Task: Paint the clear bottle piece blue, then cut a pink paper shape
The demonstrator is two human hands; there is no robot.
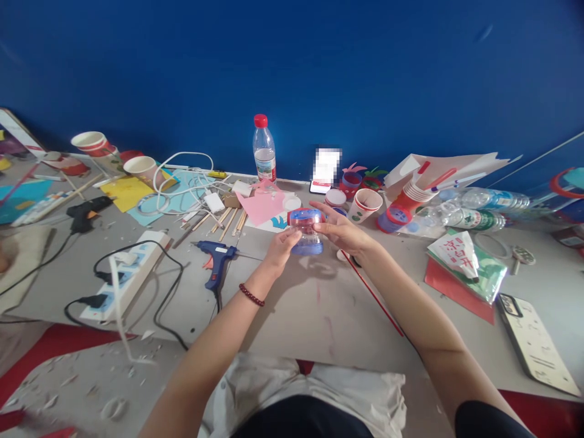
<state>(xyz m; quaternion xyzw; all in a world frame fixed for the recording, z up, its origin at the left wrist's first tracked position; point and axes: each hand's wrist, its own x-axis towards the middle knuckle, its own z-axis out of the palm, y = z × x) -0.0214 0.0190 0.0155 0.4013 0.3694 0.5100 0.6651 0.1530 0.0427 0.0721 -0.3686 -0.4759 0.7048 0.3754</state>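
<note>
Above the middle of the table I hold a short, clear plastic bottle piece (306,230) between both hands. A red and blue band edges its top, and its lower end is blue. My left hand (281,248) is closed on its left side, thumb on the front. From the right, my right hand (341,232) grips it with the thumb in front and fingers behind, partly hidden. Left of my hands lies a blue glue gun (219,258). A thin red stick (374,297) lies beneath my right forearm.
A white power strip (130,277) with black cords lies left. Behind my hands stand a bottle with a red cap (264,152), a lit phone (326,170) and a paper cup (365,205). Several plastic bottles (479,218) lie right, beyond another phone (538,340).
</note>
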